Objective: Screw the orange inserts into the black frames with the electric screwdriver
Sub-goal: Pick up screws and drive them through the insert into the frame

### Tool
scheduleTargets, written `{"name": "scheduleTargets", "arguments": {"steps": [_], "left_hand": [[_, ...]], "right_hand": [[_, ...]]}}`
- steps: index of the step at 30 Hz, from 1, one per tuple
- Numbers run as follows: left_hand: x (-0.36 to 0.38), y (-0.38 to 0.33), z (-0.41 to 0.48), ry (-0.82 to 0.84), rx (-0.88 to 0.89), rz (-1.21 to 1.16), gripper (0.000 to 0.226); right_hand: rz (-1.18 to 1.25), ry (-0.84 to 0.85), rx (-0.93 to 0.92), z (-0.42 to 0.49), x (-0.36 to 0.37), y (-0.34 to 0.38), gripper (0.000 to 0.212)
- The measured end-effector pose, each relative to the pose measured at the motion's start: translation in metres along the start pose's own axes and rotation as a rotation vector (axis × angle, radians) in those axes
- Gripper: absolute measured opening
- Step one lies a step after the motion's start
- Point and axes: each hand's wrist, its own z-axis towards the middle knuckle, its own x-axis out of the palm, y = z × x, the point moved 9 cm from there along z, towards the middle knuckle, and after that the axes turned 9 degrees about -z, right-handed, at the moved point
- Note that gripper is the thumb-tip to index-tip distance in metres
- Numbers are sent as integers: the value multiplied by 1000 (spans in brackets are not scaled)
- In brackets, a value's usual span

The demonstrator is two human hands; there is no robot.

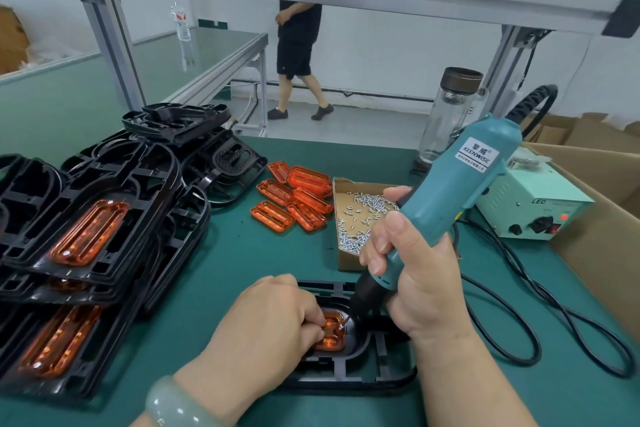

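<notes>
- While the right hand grips the teal electric screwdriver at lower centre, its bit tip touches a corner of the translucent orange plastic insert
- Left hand, a pale green bangle on its wrist, pinches that insert down inside the black plastic frame
- Loose orange inserts lie mid-frame beside a cardboard tray of silver screws
- Finished frames are stacked at left
</notes>
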Motion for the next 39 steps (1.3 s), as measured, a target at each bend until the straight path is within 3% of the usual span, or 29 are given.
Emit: {"name": "scheduleTargets", "arguments": {"steps": [15, 29, 39], "left_hand": [[-1, -1, 2, -5, -7, 18, 14], [0, -2, 2, 8, -12, 32, 14], [-1, -1, 2, -1, 12, 25, 12]], "right_hand": [[14, 51, -7, -1, 6, 0, 28], [6, 44, -2, -3, 9, 3, 16], [-61, 83, 8, -4, 15, 2, 19]]}}
